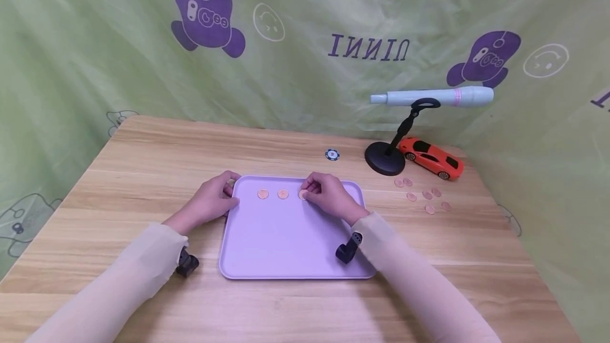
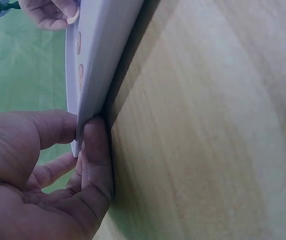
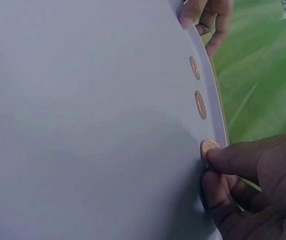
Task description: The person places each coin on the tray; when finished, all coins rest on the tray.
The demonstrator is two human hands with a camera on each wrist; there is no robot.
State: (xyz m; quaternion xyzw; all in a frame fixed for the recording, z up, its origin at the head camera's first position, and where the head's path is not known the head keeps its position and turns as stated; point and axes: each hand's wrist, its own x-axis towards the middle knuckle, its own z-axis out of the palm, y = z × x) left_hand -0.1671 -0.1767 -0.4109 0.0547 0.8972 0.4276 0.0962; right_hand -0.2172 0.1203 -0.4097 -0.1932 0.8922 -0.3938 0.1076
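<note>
A light purple tray (image 1: 286,242) lies on the table. My left hand (image 1: 212,200) pinches its left rim near the far corner, thumb on top and fingers below, as the left wrist view shows. Two copper coins (image 1: 263,193) (image 1: 283,193) lie flat in a row along the tray's far side. At the right end of that row, my right hand (image 1: 329,195) pinches a third copper coin (image 3: 209,147) between thumb and fingers, right at the tray's surface. In the right wrist view this coin is slightly tilted, its lower part covered by the thumb.
Several loose copper coins (image 1: 427,195) lie right of the tray. Behind it is a blue-and-white poker chip (image 1: 332,154). A black stand (image 1: 385,158) carries a light blue microphone (image 1: 438,97), beside an orange toy car (image 1: 431,158). A green printed curtain (image 1: 295,83) hangs behind the table.
</note>
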